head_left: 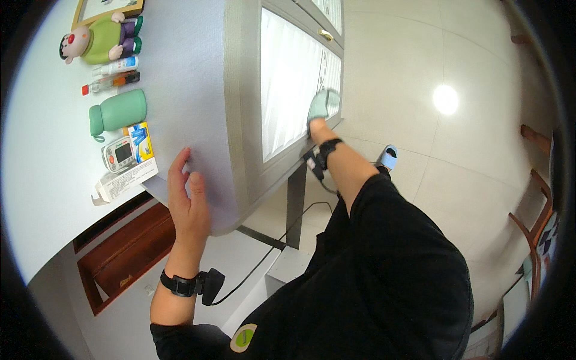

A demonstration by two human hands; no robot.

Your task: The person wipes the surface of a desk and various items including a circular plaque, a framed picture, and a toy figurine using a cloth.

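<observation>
My left hand (189,201) lies along the edge of the grey cabinet top (186,102), fingers stretched out and holding nothing. My right hand is at the cabinet's front, wrapped in a pale green cloth (323,104) that hides most of its fingers. The cloth is against the cabinet door (297,84), a framed panel with white pleats, near its outer edge. A brass-coloured handle (326,35) sits farther along the front. Each wrist wears a black strap with a small device on it, and a black cable runs from the left one.
Along the cabinet top stand a doll (99,39), a white bottle (117,65), a red-capped bottle (111,82), a green bottle (120,111), a wrist monitor (118,154), a yellow-blue box (141,143) and a white box (127,180). A wooden chair (534,204) stands right on the tiled floor.
</observation>
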